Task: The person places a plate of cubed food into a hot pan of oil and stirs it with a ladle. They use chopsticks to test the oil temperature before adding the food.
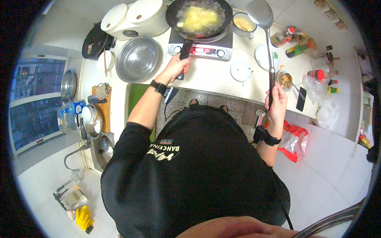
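Observation:
My left hand (pixel 174 68) is closed round the black handle of a wok (pixel 171 19). The wok sits on an electric cooktop (pixel 221 44) with a lit red display. Bubbling yellow food (pixel 198 20) fills its middle. In my right hand (pixel 277 101) is the dark grip of a long metal wok spatula (pixel 260 14). Its broad blade is raised at the far right of the wok, apart from it. Below the blade stands a blue-rimmed enamel mug (pixel 244 24) with pale contents.
A large steel basin (pixel 137 59) and a white twin-lidded container (pixel 147 18) stand left of the cooktop. On the right are a small white bowl (pixel 241 71), a plate (pixel 262 57), a bowl of seasoning (pixel 285 80), a phone (pixel 301 99) and several bottles (pixel 299 49). A sink (pixel 104 152) lies at the left.

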The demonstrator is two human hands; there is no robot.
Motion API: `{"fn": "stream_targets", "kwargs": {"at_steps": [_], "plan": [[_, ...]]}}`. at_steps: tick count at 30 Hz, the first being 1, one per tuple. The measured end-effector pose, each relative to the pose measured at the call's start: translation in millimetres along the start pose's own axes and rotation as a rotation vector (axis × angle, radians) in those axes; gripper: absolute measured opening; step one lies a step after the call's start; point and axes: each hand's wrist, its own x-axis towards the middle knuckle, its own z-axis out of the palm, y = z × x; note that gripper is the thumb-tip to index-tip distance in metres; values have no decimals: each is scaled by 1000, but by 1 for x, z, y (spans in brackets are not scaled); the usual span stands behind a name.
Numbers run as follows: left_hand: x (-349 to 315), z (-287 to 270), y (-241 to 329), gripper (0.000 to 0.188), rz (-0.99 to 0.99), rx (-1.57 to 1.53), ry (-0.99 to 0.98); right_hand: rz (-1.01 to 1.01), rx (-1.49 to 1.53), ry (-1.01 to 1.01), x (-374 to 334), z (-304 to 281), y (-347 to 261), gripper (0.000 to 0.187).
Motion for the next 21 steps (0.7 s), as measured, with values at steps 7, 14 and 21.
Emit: {"fn": "stream_targets", "kwargs": {"at_steps": [7,14,21], "plan": [[5,-2,5,19,44,25,-44,15,-9,4,8,12,0,38],[4,-5,7,10,59,41,-75,23,-11,-11,8,10,3,39],[13,2,-8,15,99,-38,-75,38,7,0,8,10,5,40]]}}
